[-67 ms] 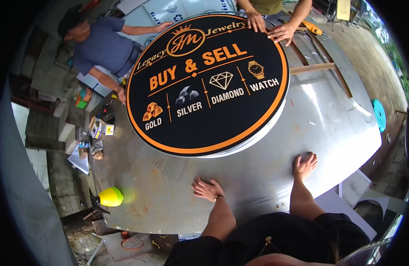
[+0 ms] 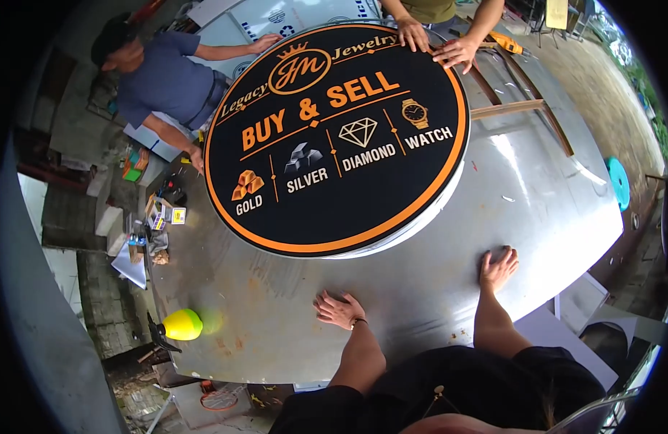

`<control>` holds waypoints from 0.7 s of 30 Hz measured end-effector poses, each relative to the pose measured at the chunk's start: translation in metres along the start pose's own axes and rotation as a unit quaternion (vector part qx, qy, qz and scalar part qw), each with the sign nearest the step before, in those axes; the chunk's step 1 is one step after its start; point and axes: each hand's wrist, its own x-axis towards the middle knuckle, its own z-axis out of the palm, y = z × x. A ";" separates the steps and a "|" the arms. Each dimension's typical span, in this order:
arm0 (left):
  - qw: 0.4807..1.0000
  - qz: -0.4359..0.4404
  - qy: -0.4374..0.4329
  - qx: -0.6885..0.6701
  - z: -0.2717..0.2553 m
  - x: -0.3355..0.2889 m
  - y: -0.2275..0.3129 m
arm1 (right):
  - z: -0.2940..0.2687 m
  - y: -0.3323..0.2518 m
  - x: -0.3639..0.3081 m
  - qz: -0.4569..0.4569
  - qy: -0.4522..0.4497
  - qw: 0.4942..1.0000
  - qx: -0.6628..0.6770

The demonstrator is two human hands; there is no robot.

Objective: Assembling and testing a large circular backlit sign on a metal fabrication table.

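My left hand [image 2: 339, 309] rests on the bare metal tabletop [image 2: 276, 340], fingers spread and holding nothing. To its right, my right hand [image 2: 499, 269] leans on the same surface, empty, with its fingers apart and slightly bent. Beyond both hands lies a large round sign [image 2: 334, 210], its black face up with an orange ring, lettering and small pictures; neither of my hands touches it. Across the table, a co-worker's two hands [image 2: 457, 53] lie on the sign's far right rim. Another person [image 2: 171, 72] in a dark blue shirt has hands at its left and far edges.
A yellow-green spray bottle [image 2: 182, 325] lies at the table's left edge. Small boxes [image 2: 159, 215] and tools clutter that side farther up. Brown metal bars [image 2: 518, 108] and an orange power tool [image 2: 509, 43] lie at the far right, with a teal disc [image 2: 618, 184] beyond the edge.
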 end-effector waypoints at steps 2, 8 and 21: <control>1.000 0.004 -0.003 -0.003 0.001 -0.003 0.003 | 0.000 0.002 0.004 0.004 -0.005 1.000 0.007; 1.000 0.017 0.007 0.009 0.004 -0.002 -0.002 | -0.001 0.001 0.001 0.012 -0.012 1.000 0.016; 0.999 0.026 0.019 0.027 0.004 -0.002 -0.002 | -0.003 -0.001 0.002 0.014 -0.008 1.000 0.013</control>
